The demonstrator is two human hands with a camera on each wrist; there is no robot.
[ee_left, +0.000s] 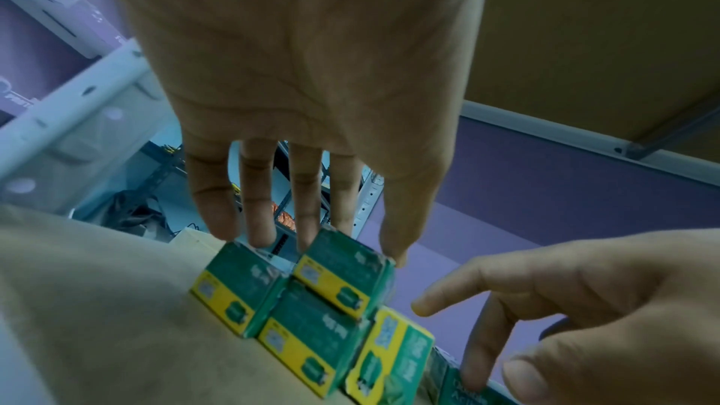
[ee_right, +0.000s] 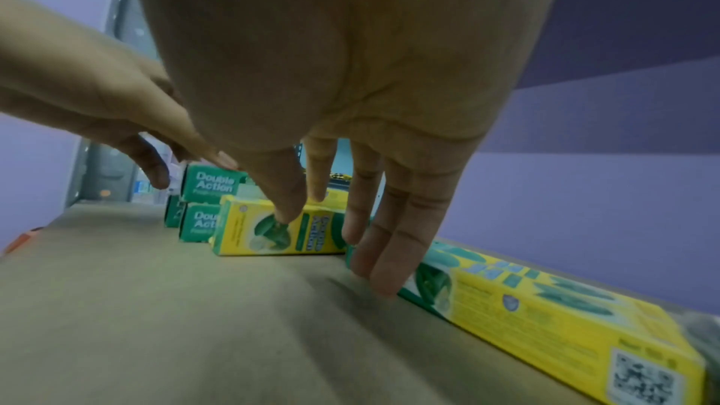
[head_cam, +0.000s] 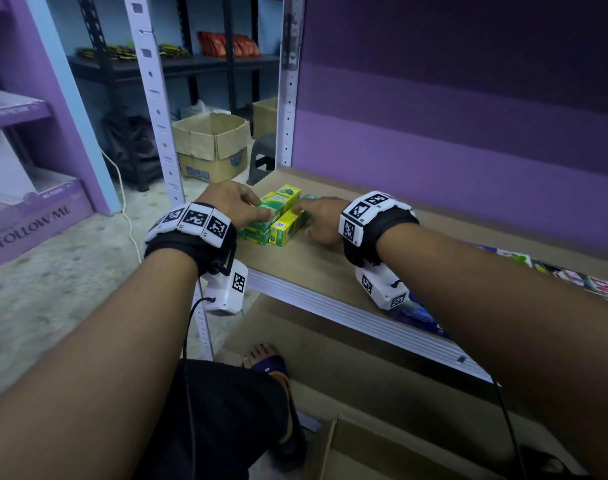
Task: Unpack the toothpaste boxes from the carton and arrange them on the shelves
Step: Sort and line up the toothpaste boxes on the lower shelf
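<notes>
Several green and yellow toothpaste boxes (head_cam: 278, 216) lie stacked at the left end of the brown shelf board (head_cam: 313, 268). My left hand (head_cam: 250, 207) rests over the top box (ee_left: 342, 270) with straight fingers (ee_left: 257, 211) at its far edge and the thumb at its side. My right hand (head_cam: 309, 211) is spread beside the stack. Its thumb touches a yellow box (ee_right: 268, 233) lying on its side, while its fingers (ee_right: 389, 257) press against the end of another long box (ee_right: 545, 316). An open carton (head_cam: 365, 455) sits on the floor below.
White slotted uprights (head_cam: 157, 109) frame the shelf's left end, and a purple wall (head_cam: 469, 150) backs it. Colourful packs (head_cam: 555, 271) lie along the shelf at right. Another cardboard carton (head_cam: 212, 147) stands on the floor behind. A lower shelf board (head_cam: 330, 341) lies underneath.
</notes>
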